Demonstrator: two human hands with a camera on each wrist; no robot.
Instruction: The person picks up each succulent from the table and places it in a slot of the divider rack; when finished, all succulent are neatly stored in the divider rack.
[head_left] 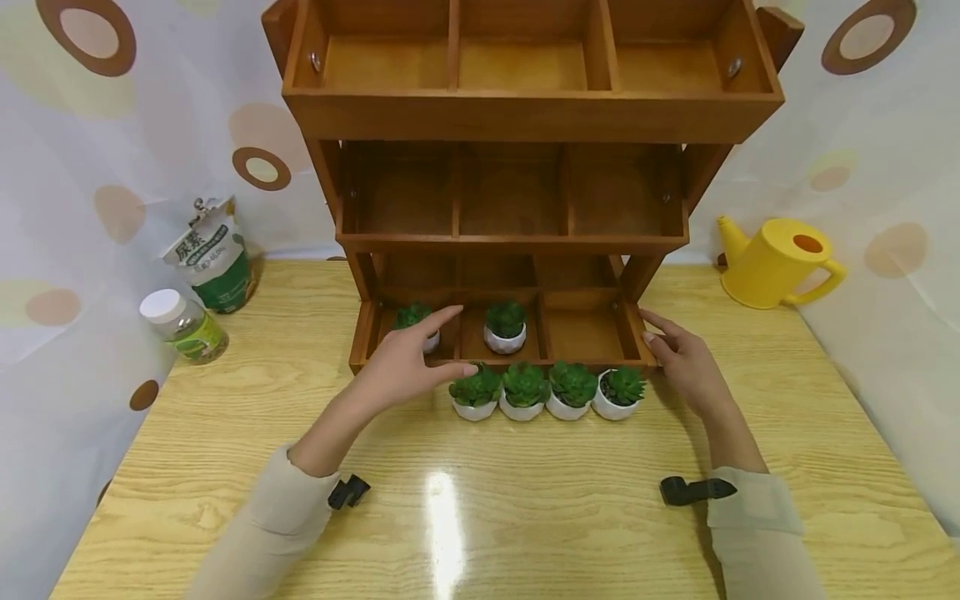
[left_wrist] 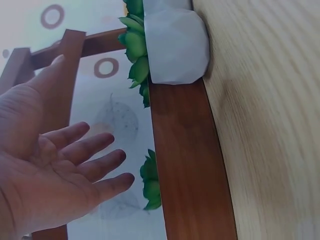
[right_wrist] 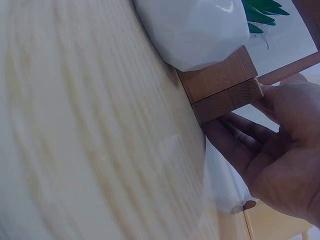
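Note:
A three-tier wooden shelf point(head_left: 516, 243) stands at the back of the table. My left hand point(head_left: 408, 360) hangs over the left end of its bottom tier, thumb and fingers spread, with nothing in it. Partly hidden behind that hand, a potted succulent point(head_left: 431, 340) sits in the left compartment. Another succulent in a white pot point(head_left: 505, 327) occupies the middle one. My right hand point(head_left: 686, 367) holds the bottom tier's right end, thumb at the top edge and fingers against the outer side. Several potted succulents point(head_left: 568, 392) line up along the shelf's front.
On the left stand a clear jar with a white lid point(head_left: 187, 327) and a green-white bag point(head_left: 217, 258) closed with a clip. A yellow watering can point(head_left: 780, 265) is at the back right. Patterned cloth point(head_left: 862, 167) hangs behind the table point(head_left: 570, 517).

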